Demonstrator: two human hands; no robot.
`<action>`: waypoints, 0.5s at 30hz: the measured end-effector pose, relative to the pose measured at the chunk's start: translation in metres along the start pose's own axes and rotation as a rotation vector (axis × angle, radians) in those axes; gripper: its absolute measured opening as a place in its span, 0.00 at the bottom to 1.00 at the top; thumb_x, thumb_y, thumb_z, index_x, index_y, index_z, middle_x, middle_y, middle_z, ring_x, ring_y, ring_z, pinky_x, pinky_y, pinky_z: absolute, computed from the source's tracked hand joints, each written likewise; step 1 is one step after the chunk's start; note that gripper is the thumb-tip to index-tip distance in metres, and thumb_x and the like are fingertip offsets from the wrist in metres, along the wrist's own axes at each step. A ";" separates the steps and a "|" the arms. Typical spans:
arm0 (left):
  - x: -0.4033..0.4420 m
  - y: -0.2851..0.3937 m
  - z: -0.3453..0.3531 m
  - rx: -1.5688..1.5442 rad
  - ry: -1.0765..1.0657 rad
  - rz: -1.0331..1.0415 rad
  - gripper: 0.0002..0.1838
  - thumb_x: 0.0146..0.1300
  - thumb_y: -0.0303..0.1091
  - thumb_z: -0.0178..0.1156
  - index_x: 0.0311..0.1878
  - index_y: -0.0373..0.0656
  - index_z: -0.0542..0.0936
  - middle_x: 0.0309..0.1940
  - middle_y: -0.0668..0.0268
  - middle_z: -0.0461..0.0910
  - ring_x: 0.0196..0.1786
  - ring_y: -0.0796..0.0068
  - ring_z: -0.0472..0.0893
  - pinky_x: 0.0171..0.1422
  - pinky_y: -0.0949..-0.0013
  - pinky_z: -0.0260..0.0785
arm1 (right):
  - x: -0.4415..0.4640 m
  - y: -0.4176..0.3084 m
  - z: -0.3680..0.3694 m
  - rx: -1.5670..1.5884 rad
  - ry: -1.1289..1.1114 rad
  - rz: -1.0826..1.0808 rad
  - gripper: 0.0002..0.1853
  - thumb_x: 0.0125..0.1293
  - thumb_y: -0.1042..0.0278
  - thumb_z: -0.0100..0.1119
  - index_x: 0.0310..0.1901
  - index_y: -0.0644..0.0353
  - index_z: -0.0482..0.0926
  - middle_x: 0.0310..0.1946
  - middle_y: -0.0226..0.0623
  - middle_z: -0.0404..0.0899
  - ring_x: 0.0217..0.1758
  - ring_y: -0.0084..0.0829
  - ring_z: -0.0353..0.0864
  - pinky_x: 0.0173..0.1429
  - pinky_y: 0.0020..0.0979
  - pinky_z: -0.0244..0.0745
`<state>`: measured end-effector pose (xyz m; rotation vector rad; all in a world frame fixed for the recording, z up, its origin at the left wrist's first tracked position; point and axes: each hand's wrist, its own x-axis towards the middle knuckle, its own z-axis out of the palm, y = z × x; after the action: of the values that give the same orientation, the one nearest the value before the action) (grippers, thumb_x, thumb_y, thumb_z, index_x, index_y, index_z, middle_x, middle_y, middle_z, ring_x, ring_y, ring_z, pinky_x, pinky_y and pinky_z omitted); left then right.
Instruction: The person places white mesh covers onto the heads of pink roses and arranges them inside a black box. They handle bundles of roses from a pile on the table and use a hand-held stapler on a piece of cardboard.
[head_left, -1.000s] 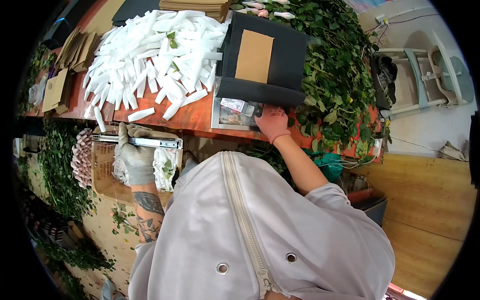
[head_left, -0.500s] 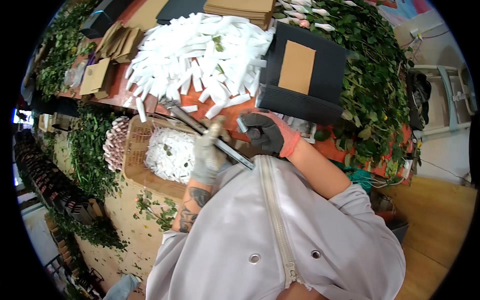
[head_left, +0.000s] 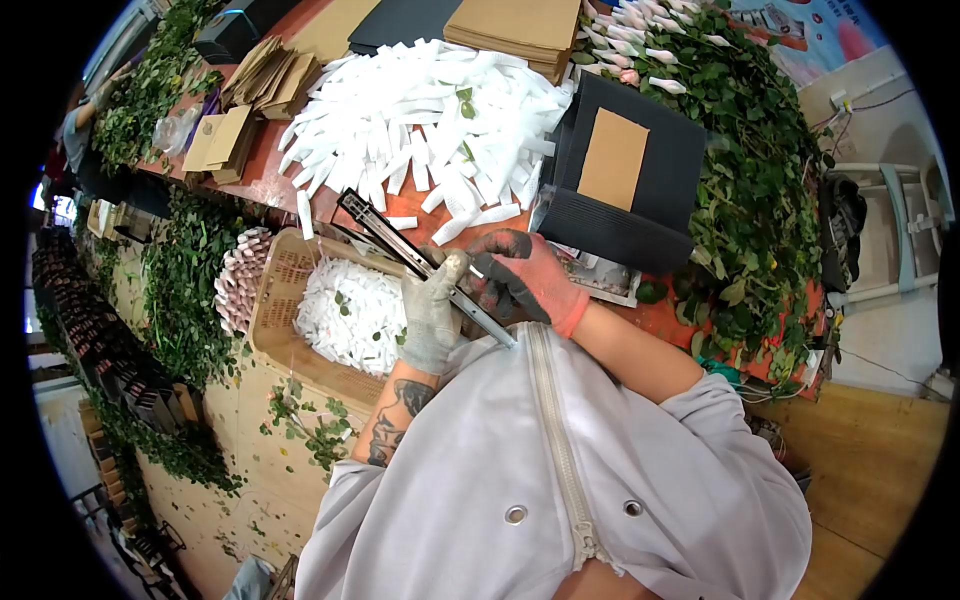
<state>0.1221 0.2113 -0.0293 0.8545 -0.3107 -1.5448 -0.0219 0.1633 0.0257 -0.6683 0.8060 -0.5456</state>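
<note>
A red table (head_left: 265,175) stretched in front of me, and a broad pile of white tubes (head_left: 430,120) covered its middle, with small green leaves (head_left: 466,103) on top. Beyond the pile, at the far edge of my view, I had a stack of brown cardboard (head_left: 510,30) and, just left of it, a dark sheet (head_left: 405,25). To the right of the pile stood a black cardboard stack (head_left: 665,150) with a brown piece (head_left: 614,158) on top. Farther right, leafy stems (head_left: 755,220) lay heaped, pale pink buds (head_left: 640,35) at their far end. On my near left, a tan basket (head_left: 273,290) held white pieces (head_left: 350,318), beside a pink bundle (head_left: 240,280). Loose leaves (head_left: 310,425) littered the floor.
</note>
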 end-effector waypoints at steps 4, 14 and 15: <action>-0.004 0.009 0.012 -0.037 -0.074 -0.084 0.09 0.61 0.31 0.59 0.43 0.42 0.71 0.29 0.66 0.75 0.29 0.76 0.74 0.29 0.70 0.70 | -0.002 0.008 0.014 -0.342 0.145 -0.251 0.12 0.63 0.78 0.46 0.47 0.63 0.76 0.32 0.32 0.78 0.32 0.22 0.78 0.29 0.26 0.78; 0.006 -0.006 0.004 -0.085 0.059 0.015 0.10 0.56 0.27 0.64 0.31 0.40 0.70 0.23 0.65 0.74 0.23 0.76 0.74 0.23 0.75 0.68 | 0.009 0.032 -0.015 -0.444 0.162 -0.451 0.12 0.57 0.83 0.52 0.44 0.64 0.76 0.37 0.32 0.78 0.38 0.21 0.77 0.44 0.24 0.71; 0.005 -0.005 0.005 -0.070 0.035 0.002 0.10 0.55 0.26 0.64 0.32 0.41 0.70 0.23 0.66 0.73 0.24 0.78 0.74 0.25 0.76 0.69 | 0.012 0.038 -0.020 -0.366 0.153 -0.422 0.13 0.57 0.83 0.52 0.46 0.65 0.74 0.37 0.34 0.77 0.35 0.23 0.79 0.41 0.25 0.74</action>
<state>0.1151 0.2058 -0.0306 0.8254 -0.2310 -1.5289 -0.0237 0.1738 -0.0172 -1.1589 0.9240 -0.8485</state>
